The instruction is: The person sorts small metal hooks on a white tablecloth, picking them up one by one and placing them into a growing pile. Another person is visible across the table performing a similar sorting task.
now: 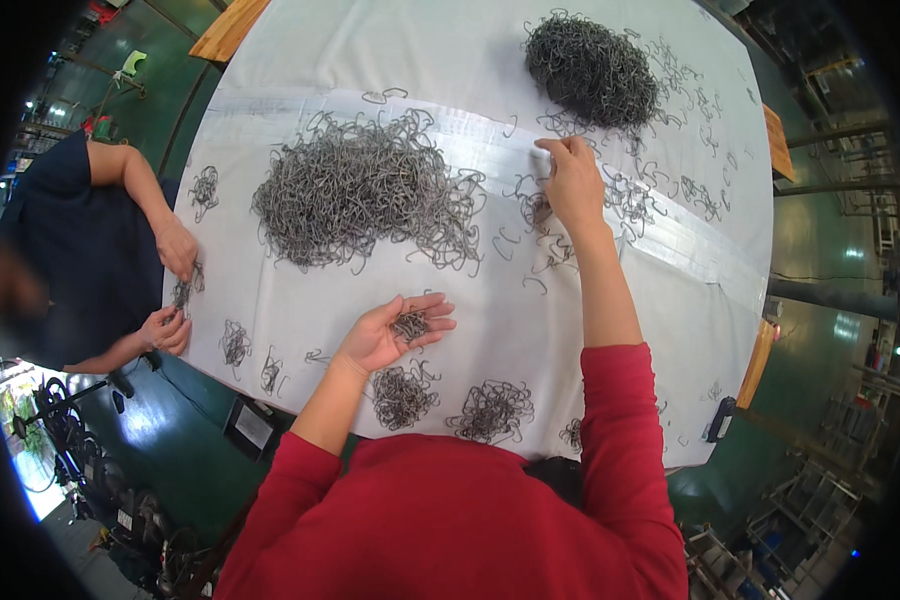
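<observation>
My left hand [395, 330] is turned palm up with fingers stretched out, and a small heap of grey S-shaped metal hooks [410, 325] rests in it. Farther off and to the right, my right hand [574, 185] is above loose hooks, its index finger and thumb apart; I see nothing between them. A large tangled pile of hooks [360, 190] lies left of that hand, and a denser mound of hooks [590, 72] sits beyond it. Close to my body are two small heaps, one left [405, 395] and one right [495, 410].
A white-covered table [300, 60] carries everything, with a shiny strip across it. At the left edge, a co-worker's hands [175, 250] handle a few hooks. Small clusters of hooks [235, 342] lie near them. A small black object [720, 419] stands at the right edge.
</observation>
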The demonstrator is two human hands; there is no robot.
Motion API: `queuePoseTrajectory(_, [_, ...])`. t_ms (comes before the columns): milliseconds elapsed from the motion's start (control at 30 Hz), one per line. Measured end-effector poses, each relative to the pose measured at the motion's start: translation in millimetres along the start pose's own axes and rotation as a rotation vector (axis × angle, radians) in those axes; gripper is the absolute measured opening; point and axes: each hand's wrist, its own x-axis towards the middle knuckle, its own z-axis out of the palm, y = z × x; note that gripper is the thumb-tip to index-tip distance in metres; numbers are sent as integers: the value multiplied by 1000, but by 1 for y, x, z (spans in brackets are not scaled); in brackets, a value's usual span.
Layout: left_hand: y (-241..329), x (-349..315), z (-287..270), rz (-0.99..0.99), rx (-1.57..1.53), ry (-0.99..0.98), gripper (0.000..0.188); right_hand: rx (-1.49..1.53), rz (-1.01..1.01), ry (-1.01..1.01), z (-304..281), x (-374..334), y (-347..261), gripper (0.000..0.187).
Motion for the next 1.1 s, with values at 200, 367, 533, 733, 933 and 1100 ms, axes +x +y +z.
queuePoseTrajectory(200, [-1,4,-5,-50,10,-54,56,-220,-103,-124,4,25,23,35])
queuePoseTrajectory(367, [2,6,-3,-81,26,-66,56,-128,-149,-133,-10,24,5,41])
queuePoseTrajectory(533, [4,6,0,-106,1,-59,57,-65,-276,23,16,33,6,37])
queuePoseTrajectory(733, [3,7,0,-104,35,-59,57,-172,-137,-113,-12,21,32,40])
queuePoseTrajectory(933, [3,8,-2,-127,32,-83,57,-42,-93,-69,-20,-1,34,36])
queuePoseTrajectory(1100, [4,7,-2,-121,23,-80,58,99,-128,-38,-11,20,24,25])
